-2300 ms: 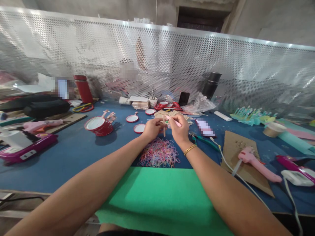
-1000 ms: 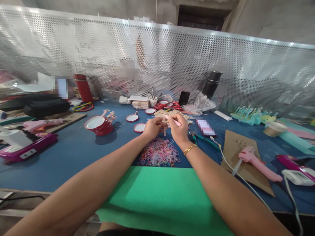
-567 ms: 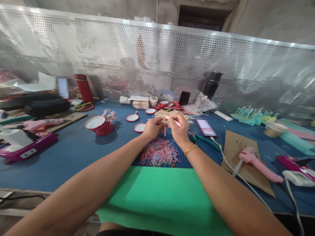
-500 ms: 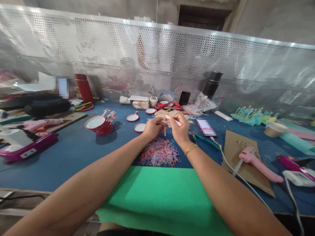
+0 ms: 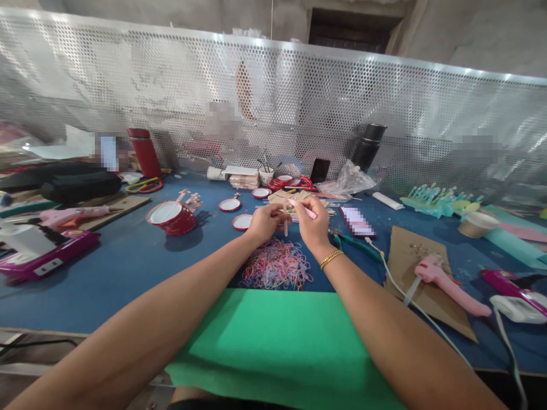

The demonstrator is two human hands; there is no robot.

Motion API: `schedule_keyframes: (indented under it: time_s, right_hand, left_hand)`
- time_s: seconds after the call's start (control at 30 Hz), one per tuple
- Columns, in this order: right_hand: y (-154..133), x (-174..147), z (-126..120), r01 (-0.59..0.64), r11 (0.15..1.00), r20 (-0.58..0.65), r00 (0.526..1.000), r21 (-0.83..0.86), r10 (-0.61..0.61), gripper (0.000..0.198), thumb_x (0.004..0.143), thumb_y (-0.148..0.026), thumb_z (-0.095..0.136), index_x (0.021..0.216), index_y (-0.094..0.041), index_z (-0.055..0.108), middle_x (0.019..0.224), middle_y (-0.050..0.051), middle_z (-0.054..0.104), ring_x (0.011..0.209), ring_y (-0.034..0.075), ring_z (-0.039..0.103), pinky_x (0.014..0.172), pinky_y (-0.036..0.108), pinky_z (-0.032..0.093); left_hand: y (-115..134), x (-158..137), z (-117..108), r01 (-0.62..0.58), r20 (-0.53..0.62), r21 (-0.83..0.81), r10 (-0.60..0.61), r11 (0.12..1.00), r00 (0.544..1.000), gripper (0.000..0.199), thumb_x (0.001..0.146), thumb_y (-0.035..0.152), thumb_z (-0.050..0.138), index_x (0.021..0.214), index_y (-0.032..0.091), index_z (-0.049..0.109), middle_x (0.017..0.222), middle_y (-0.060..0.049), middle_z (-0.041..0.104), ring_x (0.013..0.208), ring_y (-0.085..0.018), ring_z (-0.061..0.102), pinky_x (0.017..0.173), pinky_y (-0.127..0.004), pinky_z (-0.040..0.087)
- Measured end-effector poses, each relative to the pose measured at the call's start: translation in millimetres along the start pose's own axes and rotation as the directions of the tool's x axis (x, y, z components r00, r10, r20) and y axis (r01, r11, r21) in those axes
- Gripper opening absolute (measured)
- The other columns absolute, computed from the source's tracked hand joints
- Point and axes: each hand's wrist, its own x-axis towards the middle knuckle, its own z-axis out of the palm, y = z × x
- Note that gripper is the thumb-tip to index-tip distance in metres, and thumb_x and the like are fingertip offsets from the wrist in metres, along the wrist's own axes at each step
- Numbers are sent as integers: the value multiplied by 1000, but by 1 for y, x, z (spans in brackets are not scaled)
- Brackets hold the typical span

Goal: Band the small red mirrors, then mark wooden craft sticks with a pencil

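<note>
Fingers of the left hand (image 5: 264,224) pinch a slim stick (image 5: 286,229), mid-frame, long axis running up the picture; and just right of it, the right hand (image 5: 315,226) grips a pink pen-like tool (image 5: 311,214), slanting up-left toward the stick's top, contact unclear.

Hands (image 5: 264,225) pinching, near each other; forearms (image 5: 384,319) outstretched

So the room's pretty bare-bones: rough grey concrete wall (image 5: 465,40) at the back, with a dark rectangular recess (image 5: 352,33) in it, door or window, can't tell. A perforated metal panel (image 5: 171,97) runs along the far edge of the blue worktop (image 5: 123,279), light glinting off its top rim. Overall lighting's kinda soft.
</note>
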Motion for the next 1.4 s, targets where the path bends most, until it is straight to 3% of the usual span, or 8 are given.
schedule_keyframes:
  time_s: [0.27, 0.47, 1.1, 1.3, 1.4]
  right_hand:
    - [-3, -2, 1, 7, 1000, 44, 999, 6, -7, 17, 84, -34, 62, 72, -21, 61, 71, -1, 65, 69, 16, 59, 68, 28, 46]
    - [1, 0, -1, -38, 999, 1, 999, -5, 38, 17, 83, -34, 63, 72, -21, 61, 70, 0, 65, 69, 17, 60, 68, 29, 46]
    - [-4, -3, 1, 15, 1000, 67, 998, -1, -15, 17, 85, -34, 61, 73, -21, 61, 72, 0, 65, 70, 17, 60, 67, 28, 47]
    - [-1, 0, 0, -24, 1000, 2, 1000, 12, 24, 16, 83, -33, 62, 72, -21, 60, 72, 0, 65, 70, 17, 61, 68, 29, 47]
    - [-2, -2, 1, -4, 1000, 29, 1000, 7, 4, 16, 84, -33, 62, 73, -21, 61, 72, 0, 65, 70, 17, 60, 68, 28, 46]
  left_hand:
    - [-1, 0, 0, -5, 4, 2, 5, 1000, 1000, 39, 65, 36, 81, 96, 16, 69, 77, -4, 73, 76, -21, 72, 61, -27, 57]
    - [1, -1, 0, 3, -2, 9, -3, 1000, 1000, 33, 66, 32, 80, 93, 17, 70, 77, -3, 74, 77, -21, 72, 61, -27, 57]
    - [-1, 0, 0, -5, 5, -18, 5, 1000, 1000, 38, 67, 31, 79, 100, 15, 70, 79, -5, 74, 76, -22, 72, 63, -30, 58]
    - [-1, 0, -1, -2, -11, 22, 2, 1000, 1000, 36, 67, 32, 79, 98, 16, 71, 77, -5, 73, 78, -23, 72, 62, -29, 57]
    - [-1, 1, -1, 2, -7, -2, -2, 1000, 1000, 36, 67, 29, 79, 99, 15, 70, 78, -4, 74, 75, -21, 72, 61, -27, 57]
